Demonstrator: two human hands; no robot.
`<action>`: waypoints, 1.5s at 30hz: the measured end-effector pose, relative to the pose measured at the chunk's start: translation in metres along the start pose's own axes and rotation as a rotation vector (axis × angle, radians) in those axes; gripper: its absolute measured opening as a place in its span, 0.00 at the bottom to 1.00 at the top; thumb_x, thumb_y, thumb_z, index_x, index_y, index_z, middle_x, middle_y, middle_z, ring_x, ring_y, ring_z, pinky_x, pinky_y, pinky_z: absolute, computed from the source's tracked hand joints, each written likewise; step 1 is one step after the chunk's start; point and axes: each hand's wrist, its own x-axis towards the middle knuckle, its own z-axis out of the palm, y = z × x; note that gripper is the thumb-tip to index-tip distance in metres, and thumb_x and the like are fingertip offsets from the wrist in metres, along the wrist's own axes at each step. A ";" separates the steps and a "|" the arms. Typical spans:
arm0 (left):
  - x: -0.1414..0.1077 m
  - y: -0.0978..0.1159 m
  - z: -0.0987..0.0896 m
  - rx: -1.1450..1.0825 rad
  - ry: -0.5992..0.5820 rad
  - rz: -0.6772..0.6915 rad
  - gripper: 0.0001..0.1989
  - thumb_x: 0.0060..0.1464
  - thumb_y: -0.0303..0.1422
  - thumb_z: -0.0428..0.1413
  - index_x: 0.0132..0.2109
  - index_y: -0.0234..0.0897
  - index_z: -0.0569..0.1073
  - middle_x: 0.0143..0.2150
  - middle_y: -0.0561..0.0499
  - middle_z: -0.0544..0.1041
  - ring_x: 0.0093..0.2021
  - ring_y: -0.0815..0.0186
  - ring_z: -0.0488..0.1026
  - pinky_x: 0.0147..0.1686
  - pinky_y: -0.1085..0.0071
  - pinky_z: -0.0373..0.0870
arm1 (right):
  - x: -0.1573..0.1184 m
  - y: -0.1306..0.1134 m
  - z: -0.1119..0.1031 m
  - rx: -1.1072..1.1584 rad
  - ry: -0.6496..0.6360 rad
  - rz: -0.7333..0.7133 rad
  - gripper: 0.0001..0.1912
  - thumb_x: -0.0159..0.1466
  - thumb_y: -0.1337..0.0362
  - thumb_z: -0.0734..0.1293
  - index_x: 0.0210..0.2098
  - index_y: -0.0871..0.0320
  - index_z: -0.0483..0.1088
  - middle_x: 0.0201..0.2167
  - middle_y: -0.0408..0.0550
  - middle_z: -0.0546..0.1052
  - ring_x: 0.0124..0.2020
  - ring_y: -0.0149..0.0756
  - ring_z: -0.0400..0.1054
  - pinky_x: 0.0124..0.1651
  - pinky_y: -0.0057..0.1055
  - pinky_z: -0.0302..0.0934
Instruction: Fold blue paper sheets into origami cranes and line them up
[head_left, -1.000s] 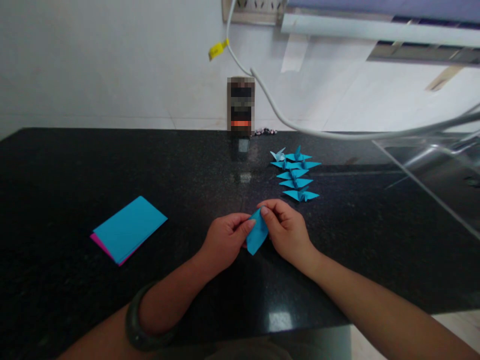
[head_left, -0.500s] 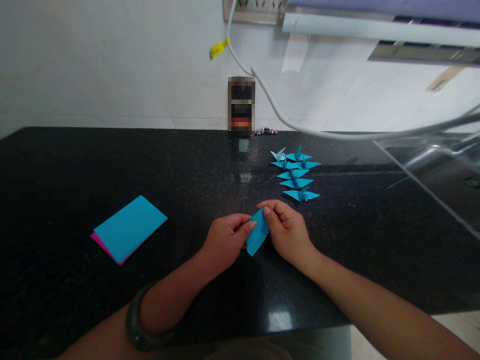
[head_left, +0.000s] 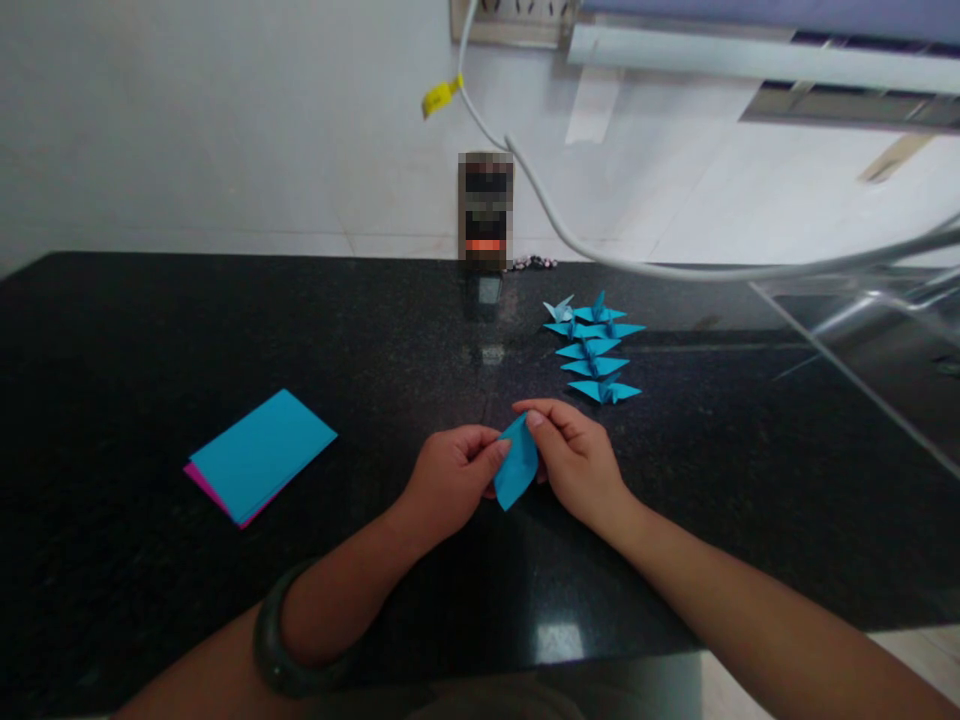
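Observation:
A folded piece of blue origami paper [head_left: 516, 470] is held between both hands above the black countertop. My left hand [head_left: 454, 475] pinches its left edge, thumb on top. With thumb and forefinger my right hand [head_left: 574, 455] grips the upper right corner. The fingers beneath the paper are partly hidden. Just beyond my right hand stand several folded blue paper cranes [head_left: 600, 365], grouped in a rough column. One paler, smaller crane [head_left: 559, 310] sits at the far left of that group.
On the left lies a stack of blue paper sheets [head_left: 262, 450] with a pink sheet [head_left: 210, 490] showing beneath. A pixelated upright object [head_left: 486, 210] leans at the wall beside a beaded string [head_left: 534, 263]. A white cable [head_left: 570, 240] hangs across the right. A clear panel edge [head_left: 847, 370] crosses the right side.
The blue paper has turned slightly and shows a little more of its face. Both hands keep their grip in nearly the same place.

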 end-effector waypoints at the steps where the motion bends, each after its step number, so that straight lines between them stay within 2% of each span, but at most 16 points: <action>1: 0.000 -0.001 0.000 -0.001 -0.002 0.006 0.10 0.47 0.36 0.54 0.29 0.33 0.74 0.19 0.55 0.70 0.19 0.72 0.66 0.20 0.77 0.62 | 0.001 -0.001 0.001 0.049 -0.012 0.023 0.13 0.59 0.57 0.62 0.38 0.59 0.68 0.21 0.40 0.68 0.18 0.26 0.59 0.20 0.25 0.56; 5: 0.002 -0.004 -0.002 0.023 -0.022 0.032 0.12 0.48 0.38 0.54 0.28 0.33 0.73 0.18 0.55 0.69 0.18 0.72 0.65 0.20 0.76 0.62 | 0.003 -0.004 0.002 0.149 -0.066 0.084 0.12 0.51 0.58 0.68 0.30 0.59 0.67 0.19 0.38 0.66 0.18 0.25 0.58 0.21 0.24 0.55; 10: 0.002 -0.005 -0.002 0.052 -0.053 0.043 0.12 0.49 0.38 0.52 0.27 0.33 0.72 0.18 0.55 0.68 0.19 0.71 0.65 0.20 0.76 0.62 | 0.005 -0.006 -0.001 0.194 -0.118 0.142 0.10 0.52 0.59 0.68 0.26 0.59 0.66 0.17 0.38 0.66 0.17 0.23 0.56 0.19 0.23 0.51; 16: 0.000 -0.004 -0.003 0.065 -0.096 0.043 0.12 0.49 0.38 0.52 0.25 0.34 0.71 0.18 0.56 0.67 0.19 0.72 0.65 0.20 0.76 0.62 | 0.005 -0.007 -0.003 0.170 -0.107 0.142 0.12 0.51 0.58 0.68 0.22 0.60 0.64 0.16 0.37 0.64 0.17 0.23 0.56 0.20 0.23 0.52; 21: -0.001 -0.002 -0.002 0.054 -0.123 0.038 0.11 0.49 0.36 0.53 0.26 0.34 0.72 0.18 0.56 0.67 0.19 0.72 0.65 0.20 0.76 0.61 | 0.006 -0.010 -0.005 0.063 -0.069 0.120 0.17 0.55 0.55 0.64 0.17 0.59 0.62 0.13 0.37 0.61 0.14 0.23 0.52 0.17 0.23 0.48; 25: -0.002 0.000 -0.001 0.025 -0.114 0.000 0.10 0.49 0.35 0.53 0.26 0.34 0.72 0.18 0.57 0.68 0.18 0.73 0.65 0.19 0.77 0.61 | 0.010 -0.009 -0.011 0.074 -0.092 0.183 0.21 0.60 0.51 0.58 0.21 0.60 0.67 0.11 0.38 0.61 0.12 0.25 0.53 0.16 0.24 0.48; 27: -0.001 0.001 0.000 0.022 -0.113 -0.029 0.09 0.49 0.34 0.53 0.26 0.33 0.71 0.17 0.57 0.67 0.17 0.73 0.64 0.19 0.77 0.61 | 0.013 -0.007 -0.015 0.053 -0.110 0.142 0.23 0.62 0.50 0.55 0.25 0.60 0.70 0.12 0.38 0.62 0.13 0.25 0.54 0.16 0.24 0.49; 29: -0.001 0.001 0.000 0.020 -0.114 -0.049 0.09 0.48 0.34 0.53 0.25 0.33 0.71 0.17 0.57 0.67 0.18 0.73 0.64 0.19 0.76 0.62 | 0.016 -0.006 -0.020 -0.054 -0.159 0.003 0.18 0.60 0.53 0.60 0.28 0.60 0.72 0.18 0.41 0.67 0.18 0.26 0.59 0.21 0.25 0.54; 32: 0.002 -0.002 0.000 0.008 -0.108 -0.060 0.06 0.47 0.32 0.54 0.28 0.33 0.72 0.20 0.56 0.69 0.20 0.72 0.66 0.21 0.76 0.64 | 0.017 -0.004 -0.025 -0.255 -0.211 -0.209 0.08 0.56 0.62 0.66 0.26 0.60 0.73 0.23 0.44 0.69 0.26 0.29 0.64 0.29 0.26 0.58; 34: 0.005 -0.004 -0.002 0.005 -0.059 -0.036 0.05 0.46 0.29 0.55 0.32 0.33 0.72 0.23 0.55 0.72 0.23 0.71 0.68 0.24 0.75 0.65 | 0.017 -0.003 -0.026 -0.321 -0.189 -0.251 0.08 0.57 0.64 0.65 0.25 0.60 0.72 0.23 0.44 0.69 0.26 0.29 0.64 0.30 0.26 0.58; 37: 0.009 -0.007 -0.006 0.031 0.090 0.036 0.10 0.43 0.27 0.56 0.37 0.33 0.73 0.29 0.53 0.74 0.28 0.69 0.71 0.29 0.73 0.67 | 0.014 -0.001 -0.024 -0.338 -0.171 -0.196 0.07 0.58 0.64 0.64 0.26 0.60 0.71 0.22 0.43 0.70 0.23 0.27 0.62 0.26 0.25 0.56; 39: 0.010 -0.008 -0.008 0.051 0.165 0.081 0.13 0.43 0.27 0.57 0.40 0.33 0.72 0.30 0.52 0.74 0.30 0.68 0.72 0.31 0.72 0.68 | 0.012 -0.001 -0.022 -0.332 -0.227 -0.120 0.07 0.57 0.64 0.64 0.26 0.60 0.71 0.20 0.41 0.69 0.21 0.26 0.60 0.23 0.23 0.53; 42: 0.009 -0.008 -0.011 0.067 0.197 0.160 0.15 0.45 0.29 0.57 0.43 0.34 0.71 0.32 0.50 0.75 0.34 0.65 0.73 0.36 0.69 0.69 | 0.008 -0.001 -0.017 -0.277 -0.332 0.018 0.06 0.54 0.66 0.65 0.21 0.60 0.68 0.16 0.38 0.66 0.17 0.24 0.56 0.19 0.22 0.48; 45: 0.007 -0.006 -0.010 0.011 0.216 0.205 0.20 0.44 0.33 0.60 0.46 0.35 0.69 0.39 0.47 0.76 0.39 0.63 0.73 0.40 0.66 0.68 | 0.005 -0.004 -0.009 -0.052 -0.323 0.218 0.07 0.53 0.64 0.65 0.20 0.59 0.65 0.13 0.36 0.65 0.13 0.21 0.53 0.15 0.20 0.44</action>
